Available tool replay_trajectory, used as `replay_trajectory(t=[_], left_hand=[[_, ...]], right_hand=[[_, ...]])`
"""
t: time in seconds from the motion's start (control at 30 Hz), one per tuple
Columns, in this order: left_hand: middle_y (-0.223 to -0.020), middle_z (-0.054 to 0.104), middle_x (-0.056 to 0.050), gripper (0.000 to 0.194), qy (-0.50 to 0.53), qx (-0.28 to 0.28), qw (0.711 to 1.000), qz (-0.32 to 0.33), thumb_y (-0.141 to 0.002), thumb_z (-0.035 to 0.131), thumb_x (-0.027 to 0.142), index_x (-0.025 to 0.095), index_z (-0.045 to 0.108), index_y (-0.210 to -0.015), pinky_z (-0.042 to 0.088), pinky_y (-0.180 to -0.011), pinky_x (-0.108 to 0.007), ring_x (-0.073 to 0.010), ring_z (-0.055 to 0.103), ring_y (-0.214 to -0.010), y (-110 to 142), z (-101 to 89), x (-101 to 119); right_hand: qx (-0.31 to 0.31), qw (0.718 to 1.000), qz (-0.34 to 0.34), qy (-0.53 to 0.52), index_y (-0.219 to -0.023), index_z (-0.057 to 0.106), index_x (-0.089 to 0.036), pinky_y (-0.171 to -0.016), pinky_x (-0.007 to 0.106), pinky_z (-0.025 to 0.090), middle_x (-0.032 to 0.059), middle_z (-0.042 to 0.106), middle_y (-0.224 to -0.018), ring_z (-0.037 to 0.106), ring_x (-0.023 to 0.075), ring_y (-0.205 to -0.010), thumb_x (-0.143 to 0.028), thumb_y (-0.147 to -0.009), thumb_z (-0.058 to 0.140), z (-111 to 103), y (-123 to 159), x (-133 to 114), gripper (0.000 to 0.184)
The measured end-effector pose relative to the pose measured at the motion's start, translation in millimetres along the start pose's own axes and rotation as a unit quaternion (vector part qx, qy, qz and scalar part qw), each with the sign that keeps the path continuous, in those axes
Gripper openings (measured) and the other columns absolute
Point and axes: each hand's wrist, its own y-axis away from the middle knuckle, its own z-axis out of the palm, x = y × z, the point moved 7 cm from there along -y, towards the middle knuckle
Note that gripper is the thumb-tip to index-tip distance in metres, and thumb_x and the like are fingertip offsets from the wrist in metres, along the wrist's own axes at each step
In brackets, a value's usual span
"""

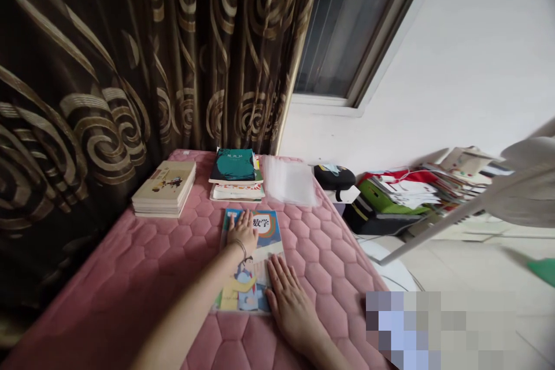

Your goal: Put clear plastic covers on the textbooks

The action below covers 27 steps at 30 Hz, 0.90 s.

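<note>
Blue illustrated book [249, 303], apparently closed, lying flat, cover up, on pink quilted surface [229, 338].

The single view looks from the wearer's head, above the near side of the pink pad [329, 269], facing 12 o'clock and slanting down. It sits close: the forearms come in from 7 and 5 o'clock, and the pad's near edge falls outside the frame. The wide framing takes in the curtain [182, 58] at 11, window [347, 29] at 1 and fan [529, 185] at 3.
</note>
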Motion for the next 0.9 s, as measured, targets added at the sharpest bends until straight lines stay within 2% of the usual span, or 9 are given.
replay_trajectory(t=[0.13, 0.23, 0.37, 0.5, 0.6, 0.67, 0.77, 0.83, 0.9], left_hand=[[-0.152, 0.025, -0.012, 0.058, -0.018, -0.001, 0.999, -0.041, -0.093, 0.022, 0.035, 0.009, 0.029, -0.144, 0.006, -0.114, -0.056, -0.0249, 0.021, -0.141, -10.7, -8.5, -43.1], [-0.152, 0.026, -0.012, 0.057, -0.041, 0.011, 0.998, -0.051, -0.093, 0.021, 0.035, 0.010, 0.030, -0.144, 0.000, -0.113, -0.059, -0.0260, 0.020, -0.141, -5.9, -14.3, -59.9], [-0.152, 0.028, -0.012, 0.056, -0.071, 0.025, 0.997, -0.016, -0.092, 0.024, 0.031, 0.010, 0.033, -0.143, -0.003, -0.113, -0.058, -0.0258, 0.015, -0.143, 29.0, -14.7, -43.3], [-0.153, 0.025, -0.012, 0.060, -0.058, -0.001, 0.996, 0.062, -0.090, 0.031, 0.034, 0.011, 0.029, -0.145, 0.011, -0.114, -0.056, -0.0278, 0.022, -0.140, 95.0, -0.2, -8.0], [-0.153, 0.024, -0.009, 0.059, -0.061, 0.013, 0.993, 0.096, -0.089, 0.033, 0.031, 0.016, 0.027, -0.146, 0.020, -0.113, -0.053, -0.0266, 0.025, -0.140, 134.2, 4.1, 4.3], [-0.153, 0.023, -0.008, 0.060, -0.069, 0.016, 0.993, 0.089, -0.087, 0.034, 0.025, 0.017, 0.027, -0.146, 0.020, -0.113, -0.052, -0.0259, 0.024, -0.140, 144.4, 4.7, 3.9], [-0.153, 0.024, -0.007, 0.064, -0.076, 0.018, 0.994, 0.081, -0.083, 0.036, 0.018, 0.018, 0.025, -0.146, 0.017, -0.114, -0.052, -0.0250, 0.023, -0.141, 144.0, 2.0, 1.4], [-0.153, 0.024, -0.006, 0.064, -0.072, 0.023, 0.993, 0.091, -0.084, 0.035, 0.019, 0.019, 0.023, -0.147, 0.016, -0.114, -0.053, -0.0245, 0.025, -0.140, 142.7, -2.1, -0.1], [-0.153, 0.026, -0.005, 0.061, -0.068, 0.031, 0.992, 0.102, -0.087, 0.034, 0.021, 0.021, 0.023, -0.147, 0.016, -0.114, -0.053, -0.0239, 0.028, -0.139, 145.0, -7.1, -4.0]], right_hand=[[-0.001, 1.000, 0.002, -0.003, -0.149, 0.011, -0.021, -0.114, 0.045, 0.026, 0.0050, 0.017, -0.153, 0.017, 0.0224, -0.141, -0.038, -0.097, 0.030, -1.5, -0.4, -0.6, 0.058], [-0.007, 1.000, 0.000, -0.005, -0.149, 0.012, -0.020, -0.114, 0.045, 0.025, 0.0056, 0.016, -0.154, 0.017, 0.0227, -0.141, -0.037, -0.097, 0.030, -2.8, -1.1, -1.8, 0.057], [-0.014, 1.000, -0.003, 0.000, -0.148, 0.017, -0.018, -0.115, 0.045, 0.024, 0.0056, 0.017, -0.153, 0.016, 0.0227, -0.141, -0.039, -0.097, 0.030, -1.9, -0.8, 0.5, 0.057], [-0.012, 1.000, -0.003, -0.001, -0.148, 0.021, -0.018, -0.114, 0.047, 0.026, 0.0064, 0.019, -0.153, 0.017, 0.0235, -0.141, -0.040, -0.097, 0.030, 0.0, 0.4, 1.1, 0.056], [-0.025, 1.000, 0.016, -0.002, -0.146, 0.026, -0.015, -0.113, 0.051, 0.024, 0.0094, 0.022, -0.151, 0.018, 0.0269, -0.140, -0.037, -0.097, 0.030, 2.0, -3.1, -12.3, 0.054], [-0.037, 0.999, 0.013, -0.014, -0.146, 0.025, -0.016, -0.113, 0.053, 0.022, 0.0090, 0.023, -0.151, 0.018, 0.0276, -0.140, -0.035, -0.097, 0.029, 2.2, -8.4, -30.7, 0.053], [-0.054, 0.997, -0.023, -0.039, -0.148, 0.020, -0.019, -0.114, 0.048, 0.024, 0.0049, 0.021, -0.151, 0.018, 0.0243, -0.141, -0.036, -0.098, 0.025, 0.8, -14.1, -55.2, 0.053], [-0.054, 0.998, -0.025, -0.036, -0.148, 0.019, -0.019, -0.114, 0.046, 0.025, 0.0044, 0.020, -0.152, 0.018, 0.0231, -0.141, -0.039, -0.098, 0.025, -0.9, -11.8, -53.2, 0.054], [-0.045, 0.999, -0.009, -0.023, -0.147, 0.020, -0.017, -0.114, 0.045, 0.025, 0.0054, 0.019, -0.152, 0.018, 0.0229, -0.141, -0.040, -0.097, 0.027, -2.6, -4.4, -37.7, 0.055]])
